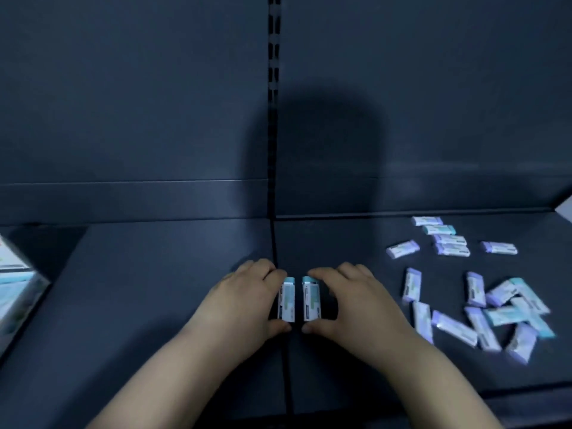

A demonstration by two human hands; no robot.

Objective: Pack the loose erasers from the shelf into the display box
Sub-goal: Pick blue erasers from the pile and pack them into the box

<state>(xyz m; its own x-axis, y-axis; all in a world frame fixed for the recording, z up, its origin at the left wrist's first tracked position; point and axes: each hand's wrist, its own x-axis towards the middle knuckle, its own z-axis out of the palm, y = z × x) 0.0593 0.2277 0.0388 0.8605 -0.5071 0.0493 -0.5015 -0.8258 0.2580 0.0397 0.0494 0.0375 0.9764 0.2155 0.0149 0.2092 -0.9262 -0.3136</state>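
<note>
Your left hand [244, 300] pinches the left eraser [287, 301], your right hand [351, 301] the right eraser [310, 301], narrowly apart over the shelf seam [274, 239]; the display box [14, 292] stands well apart leftward.

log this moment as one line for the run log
left hand: grips teal-tipped eraser | right hand: grips second teal-tipped eraser | loose erasers: scattered on shelf, right | display box: far left edge, untouched

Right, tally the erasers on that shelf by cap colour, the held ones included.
Teal-capped erasers: 6 (one gripped by the left hand, one by the right hand)
Purple-capped erasers: 12
Total: 18, give or take one, since some overlap.
</note>
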